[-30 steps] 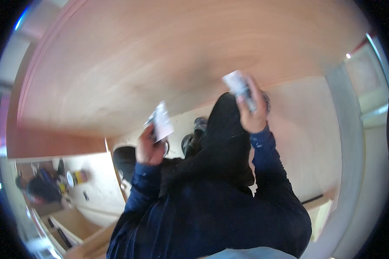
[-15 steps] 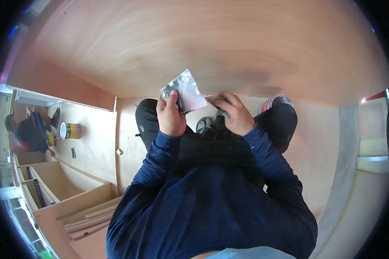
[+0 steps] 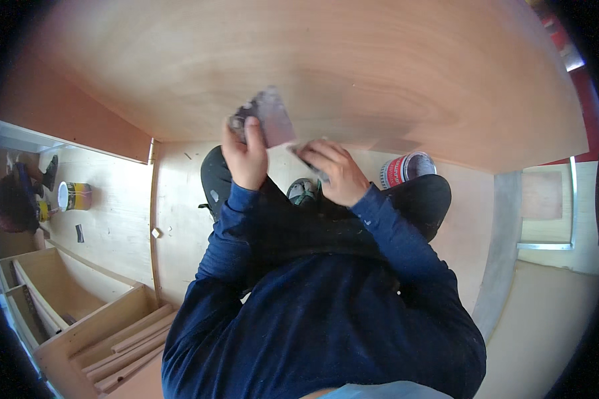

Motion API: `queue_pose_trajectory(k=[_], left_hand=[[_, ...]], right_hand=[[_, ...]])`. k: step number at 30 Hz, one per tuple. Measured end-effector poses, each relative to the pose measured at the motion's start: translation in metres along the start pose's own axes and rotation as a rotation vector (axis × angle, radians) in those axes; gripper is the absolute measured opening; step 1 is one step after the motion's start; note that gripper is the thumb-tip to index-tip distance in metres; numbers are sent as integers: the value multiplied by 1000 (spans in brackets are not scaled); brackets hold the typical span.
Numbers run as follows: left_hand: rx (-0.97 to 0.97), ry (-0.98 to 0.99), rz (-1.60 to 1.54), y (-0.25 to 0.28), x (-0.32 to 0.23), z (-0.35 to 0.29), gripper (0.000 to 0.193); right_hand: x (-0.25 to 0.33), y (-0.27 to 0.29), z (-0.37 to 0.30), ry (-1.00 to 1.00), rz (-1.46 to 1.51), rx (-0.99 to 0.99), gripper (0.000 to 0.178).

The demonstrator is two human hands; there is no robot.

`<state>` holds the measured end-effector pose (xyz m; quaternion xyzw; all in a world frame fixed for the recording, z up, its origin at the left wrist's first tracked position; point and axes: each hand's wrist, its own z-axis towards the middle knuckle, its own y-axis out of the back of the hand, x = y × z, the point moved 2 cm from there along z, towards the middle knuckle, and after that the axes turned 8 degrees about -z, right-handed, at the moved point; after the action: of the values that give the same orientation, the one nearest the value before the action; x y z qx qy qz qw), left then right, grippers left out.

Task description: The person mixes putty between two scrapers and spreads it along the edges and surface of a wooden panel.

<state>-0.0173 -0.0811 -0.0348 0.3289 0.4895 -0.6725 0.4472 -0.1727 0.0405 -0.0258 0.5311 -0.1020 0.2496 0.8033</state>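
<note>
My left hand [image 3: 247, 161] is closed on a flat, square-cornered putty board [image 3: 274, 120], thumb on top, its face smeared with dark and pale patches. To its right, my right hand [image 3: 339, 174] is closed round a thin, flat, dark scraper [image 3: 309, 162]. The scraper's tip is close to the board's lower right corner; blur hides whether they touch. Both hands are above my bent knees, in front of a large upright wooden panel [image 3: 393, 73].
A red and white can [image 3: 394, 173] stands beside my right knee. On the left are an open wooden box frame [image 3: 100, 282], wooden strips [image 3: 130, 342], a yellow-banded bucket [image 3: 78, 196] and a crouching person [image 3: 13, 199]. A metal-edged frame [image 3: 546, 246] lies at right.
My view has shifted right, so the surroundings sit further left. The board has tilted, its face now darker. My right hand still holds the scraper, now more visible near the board's corner.
</note>
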Motion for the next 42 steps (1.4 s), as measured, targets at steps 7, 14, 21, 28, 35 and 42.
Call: queue_pose_trajectory(k=[7,14,21,28,35,42], left_hand=[[-81,66,-97,49,44,1,17],[0,180,-84,51,47,-10,17],[-73,207,-159,46,59,-5,19],[-60,250,-37,52,59,-7,20],[-33,266,-51,46,59,-5,19],[-128,543,-373,44,81,-10,19]], right_hand=[[-80,-10,-9,-361,-477,-370,74],[-114,-17,0,-334,-574,-437,83],[-155,-42,7,-213,-708,-537,82],[-138,-52,-7,-256,-593,-530,80],[-136,-36,19,-314,-465,-684,77],[-115,-57,19,-392,-2,-289,63]])
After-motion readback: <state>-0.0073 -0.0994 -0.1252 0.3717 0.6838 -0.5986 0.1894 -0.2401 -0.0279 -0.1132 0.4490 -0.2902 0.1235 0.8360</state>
